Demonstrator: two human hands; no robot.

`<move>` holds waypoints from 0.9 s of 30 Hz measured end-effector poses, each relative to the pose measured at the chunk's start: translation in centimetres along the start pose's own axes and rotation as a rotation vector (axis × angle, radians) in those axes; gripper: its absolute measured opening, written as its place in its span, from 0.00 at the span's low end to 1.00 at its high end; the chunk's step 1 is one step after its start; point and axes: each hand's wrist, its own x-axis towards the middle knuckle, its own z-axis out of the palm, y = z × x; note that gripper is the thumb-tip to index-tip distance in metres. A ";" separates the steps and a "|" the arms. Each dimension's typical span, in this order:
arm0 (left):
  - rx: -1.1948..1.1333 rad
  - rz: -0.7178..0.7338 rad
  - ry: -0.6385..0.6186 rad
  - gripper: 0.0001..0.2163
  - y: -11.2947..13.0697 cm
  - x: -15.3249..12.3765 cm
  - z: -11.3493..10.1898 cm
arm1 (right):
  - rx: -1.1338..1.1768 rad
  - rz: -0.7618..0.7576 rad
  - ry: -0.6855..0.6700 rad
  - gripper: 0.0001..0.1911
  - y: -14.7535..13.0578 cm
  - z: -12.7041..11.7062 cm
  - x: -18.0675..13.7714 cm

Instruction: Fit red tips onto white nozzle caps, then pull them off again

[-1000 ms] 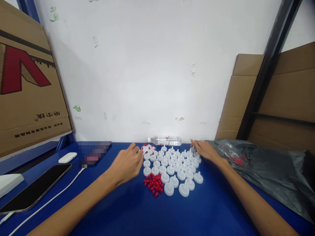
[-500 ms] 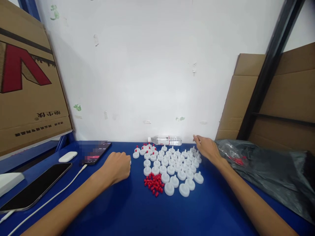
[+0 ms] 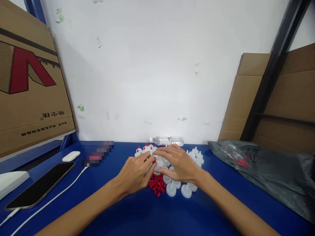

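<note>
My left hand [image 3: 136, 171] is over the left side of the group, its thumb and fingers drawn together at a small red cap [image 3: 154, 161]. Facing it, my right hand [image 3: 179, 164] curves over the white nozzle lids [image 3: 171, 189], thumb and fingers apart. White lids show between the two hands, though I cannot tell whether any is touched. Just below the hands lies a pile of loose red caps [image 3: 157, 186]. Farther back, several white lids have red caps on their tips [image 3: 147, 147]. The hands hide much of the group.
A clear plastic bottle [image 3: 167, 141] lies against the wall. On the left are a phone [image 3: 40, 185], a second phone with a cable [image 3: 98, 154], a white case [image 3: 71, 156] and a cardboard box [image 3: 36, 108]. A dark plastic bag [image 3: 265, 173] is on the right.
My left hand has moved right from beside the phone to the lids. My right hand has come left and nearer from the far right edge of the group, its fingers spreading.
</note>
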 end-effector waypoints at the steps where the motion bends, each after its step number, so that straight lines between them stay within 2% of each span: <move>1: -0.030 -0.011 0.018 0.09 0.0 -0.1 0.1 | 0.000 -0.029 0.012 0.22 -0.6 0.5 0.2; 3: -0.094 -0.036 0.025 0.09 0.1 -0.1 0.3 | -0.015 -0.060 0.053 0.14 -1.2 1.2 0.4; 6: -0.208 -0.077 0.022 0.11 0.1 0.0 0.5 | -0.078 -0.090 0.080 0.10 -0.7 1.4 0.5; 10: -0.378 -0.171 0.156 0.16 -0.4 -0.1 -0.1 | -0.252 -0.079 0.096 0.09 1.9 0.6 -0.3; 12: -0.417 -0.216 0.205 0.17 -0.8 0.0 -0.8 | -0.305 0.032 0.110 0.09 3.7 -0.1 -1.1; 13: -0.416 -0.207 0.191 0.17 -1.0 0.1 -1.1 | -0.306 0.107 0.099 0.08 4.5 -0.6 -1.4; 16: -0.334 -0.090 0.070 0.13 -1.1 0.2 -1.3 | -0.322 0.382 0.135 0.08 6.6 -2.2 -2.4; 18: -0.266 -0.015 -0.031 0.08 -0.7 0.2 -0.9 | -0.332 0.510 0.108 0.07 7.5 -3.1 -2.8; 22: -0.211 0.072 -0.177 0.05 0.3 0.0 0.0 | -0.309 0.615 -0.015 0.06 9.2 -4.5 -3.6; 27: -0.205 0.099 -0.206 0.07 0.7 -0.3 0.1 | -0.171 0.865 -0.283 0.11 11.7 -5.8 -5.1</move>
